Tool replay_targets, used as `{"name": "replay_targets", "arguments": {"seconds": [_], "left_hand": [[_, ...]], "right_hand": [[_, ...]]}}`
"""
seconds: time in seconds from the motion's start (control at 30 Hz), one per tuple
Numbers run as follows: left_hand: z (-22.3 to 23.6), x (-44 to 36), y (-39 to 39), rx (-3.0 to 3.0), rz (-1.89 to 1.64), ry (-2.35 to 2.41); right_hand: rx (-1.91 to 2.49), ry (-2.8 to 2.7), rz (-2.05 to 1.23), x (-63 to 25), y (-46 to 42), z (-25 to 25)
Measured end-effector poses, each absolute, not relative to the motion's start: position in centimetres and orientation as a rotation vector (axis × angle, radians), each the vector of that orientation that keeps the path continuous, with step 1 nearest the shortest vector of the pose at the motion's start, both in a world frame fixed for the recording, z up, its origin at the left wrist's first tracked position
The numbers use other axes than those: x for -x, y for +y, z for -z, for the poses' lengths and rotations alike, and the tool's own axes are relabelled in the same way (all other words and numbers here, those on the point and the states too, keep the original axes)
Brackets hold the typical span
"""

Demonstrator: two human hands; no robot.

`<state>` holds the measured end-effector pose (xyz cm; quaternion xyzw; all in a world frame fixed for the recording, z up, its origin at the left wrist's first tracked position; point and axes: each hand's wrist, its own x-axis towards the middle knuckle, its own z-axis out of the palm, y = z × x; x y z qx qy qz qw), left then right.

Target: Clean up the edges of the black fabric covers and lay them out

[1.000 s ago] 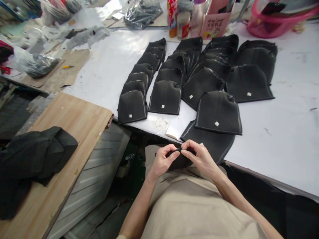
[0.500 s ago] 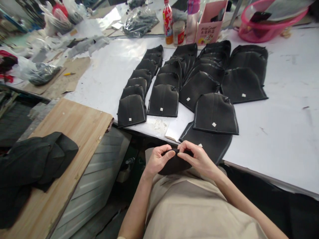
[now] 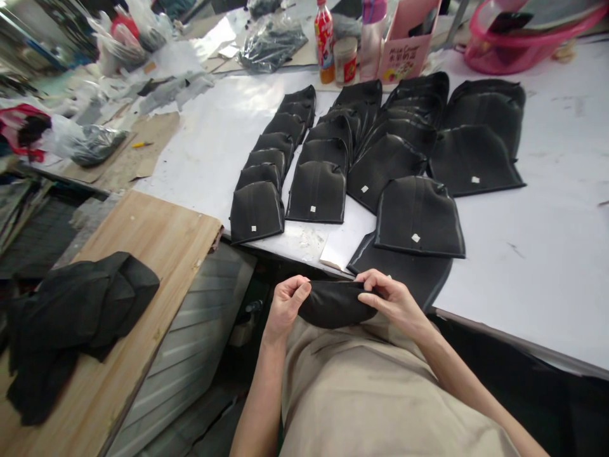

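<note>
A curved black fabric piece [image 3: 335, 304] is stretched between my two hands, just in front of my beige clothing. My left hand [image 3: 287, 306] is closed, pinching the piece's left end between thumb and fingers. At the opposite end, my right hand [image 3: 387, 297] pinches the upper edge, also closed. Beyond my hands, a black sewn panel [image 3: 419, 216] with a small white sticker lies on top of a larger black panel [image 3: 404, 273] at the table edge. Part of that larger panel is hidden by my right hand.
Overlapping rows of similar black panels [image 3: 316, 190] cover the middle of the white table [image 3: 537, 254]. Behind them stand a red-labelled bottle [image 3: 325, 44], a jar [image 3: 345, 61], a pink box [image 3: 406, 54] and a pink basin [image 3: 504, 54]. Dark cloth [image 3: 90, 304] lies on a wooden board [image 3: 157, 228] at left.
My hands have moved apart, from nearly touching at the middle of the black fabric piece to its two ends. More of its upper edge now shows. The view has shifted slightly.
</note>
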<state>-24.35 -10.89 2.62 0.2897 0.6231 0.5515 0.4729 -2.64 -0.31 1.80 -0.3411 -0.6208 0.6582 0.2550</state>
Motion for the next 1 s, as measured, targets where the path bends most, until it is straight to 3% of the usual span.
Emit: {"name": "replay_targets", "arguments": {"seconds": [0.33, 0.63, 1.0], "left_hand": [[-2.1, 24.2, -11.0, -0.704, -1.414, 1.472], [-3.7, 24.7, -10.8, -1.029, -1.062, 1.655], [-3.4, 24.2, -10.8, -1.153, -1.015, 1.749]], "right_hand": [[1.053, -1.440, -1.813, 3.2, -0.8, -1.7], [1.101, -1.530, -1.679, 3.0, -0.1, -1.7], [0.980, -1.740, -1.555, 3.3, -0.2, -1.6]]}}
